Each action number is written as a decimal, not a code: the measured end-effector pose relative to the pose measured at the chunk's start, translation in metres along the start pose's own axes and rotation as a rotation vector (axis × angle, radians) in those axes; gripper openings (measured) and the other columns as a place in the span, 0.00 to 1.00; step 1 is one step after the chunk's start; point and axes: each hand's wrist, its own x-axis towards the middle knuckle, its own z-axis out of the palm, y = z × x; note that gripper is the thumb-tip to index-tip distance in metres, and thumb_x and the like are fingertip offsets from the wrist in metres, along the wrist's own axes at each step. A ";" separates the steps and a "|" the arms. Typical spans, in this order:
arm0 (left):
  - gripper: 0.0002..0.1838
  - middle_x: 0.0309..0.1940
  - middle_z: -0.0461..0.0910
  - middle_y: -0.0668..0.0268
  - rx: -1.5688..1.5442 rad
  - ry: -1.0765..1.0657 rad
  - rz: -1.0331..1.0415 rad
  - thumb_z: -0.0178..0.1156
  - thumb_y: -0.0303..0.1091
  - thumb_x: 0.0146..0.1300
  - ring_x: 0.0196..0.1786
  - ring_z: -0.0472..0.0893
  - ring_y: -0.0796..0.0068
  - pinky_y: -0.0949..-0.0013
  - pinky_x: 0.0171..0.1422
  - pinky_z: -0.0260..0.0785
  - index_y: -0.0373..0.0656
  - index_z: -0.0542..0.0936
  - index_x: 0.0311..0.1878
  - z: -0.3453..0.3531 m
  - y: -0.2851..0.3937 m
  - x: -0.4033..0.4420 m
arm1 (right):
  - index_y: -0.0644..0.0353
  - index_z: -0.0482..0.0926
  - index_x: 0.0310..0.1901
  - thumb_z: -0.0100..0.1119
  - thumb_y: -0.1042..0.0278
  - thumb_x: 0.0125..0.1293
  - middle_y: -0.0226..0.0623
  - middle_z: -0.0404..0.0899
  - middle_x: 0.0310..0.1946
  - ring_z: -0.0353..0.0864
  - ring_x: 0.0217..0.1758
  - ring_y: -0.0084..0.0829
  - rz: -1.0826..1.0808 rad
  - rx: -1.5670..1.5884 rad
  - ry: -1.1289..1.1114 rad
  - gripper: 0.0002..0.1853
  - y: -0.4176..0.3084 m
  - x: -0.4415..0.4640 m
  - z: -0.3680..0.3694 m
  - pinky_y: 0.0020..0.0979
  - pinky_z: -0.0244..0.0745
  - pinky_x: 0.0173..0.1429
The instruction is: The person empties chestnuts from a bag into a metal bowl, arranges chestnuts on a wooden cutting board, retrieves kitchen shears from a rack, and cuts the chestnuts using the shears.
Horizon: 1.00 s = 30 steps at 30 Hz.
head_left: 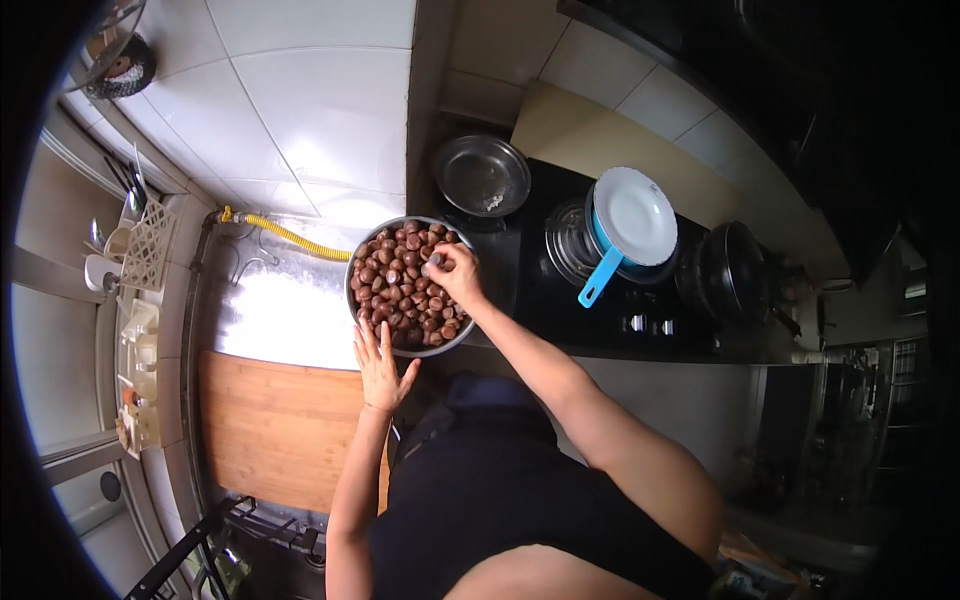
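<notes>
- The right hand (460,275), above the bowl (425,353), pinches what looks like a chestnut (435,260).
- The left hand (382,375), fingers spread, touches the bowl's near edge, grasping nothing.
- Loose chestnuts (400,290) fill the bowl.
- Left of the bowl: a yellow hose (305,239) and, nearer, a wooden board (280,430).
- Right of the bowl: a white-and-blue pan (635,215) on a stove (550,318).

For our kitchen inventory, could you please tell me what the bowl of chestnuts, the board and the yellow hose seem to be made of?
The bowl: probably metal, by its grey, faintly shiny rim. The board: likely wood or bamboo, smooth-looking, with brown grain. The hose: perhaps plastic, given its ribbed surface.
</notes>
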 end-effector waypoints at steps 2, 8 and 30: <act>0.42 0.64 0.38 0.45 -0.050 0.077 -0.029 0.60 0.39 0.48 0.66 0.39 0.40 0.46 0.65 0.38 0.43 0.49 0.64 -0.003 -0.001 -0.012 | 0.57 0.74 0.33 0.64 0.69 0.47 0.30 0.73 0.26 0.74 0.29 0.24 0.532 0.478 -0.043 0.11 -0.004 0.001 0.002 0.23 0.67 0.24; 0.15 0.58 0.61 0.53 -0.556 0.376 -0.333 0.50 0.28 0.57 0.64 0.56 0.57 0.59 0.66 0.45 0.39 0.71 0.48 -0.040 0.016 -0.034 | 0.51 0.71 0.38 0.58 0.56 0.54 0.27 0.73 0.28 0.71 0.26 0.23 1.159 1.398 -0.373 0.13 -0.102 0.017 -0.021 0.14 0.58 0.17; 0.23 0.62 0.56 0.57 -1.946 1.481 -0.129 0.32 0.41 0.63 0.64 0.57 0.63 0.62 0.67 0.48 0.42 0.66 0.56 -0.217 0.044 -0.100 | 0.56 0.46 0.64 0.40 0.33 0.52 0.43 0.46 0.64 0.46 0.67 0.40 0.969 1.639 -1.205 0.45 -0.394 -0.063 0.038 0.41 0.48 0.65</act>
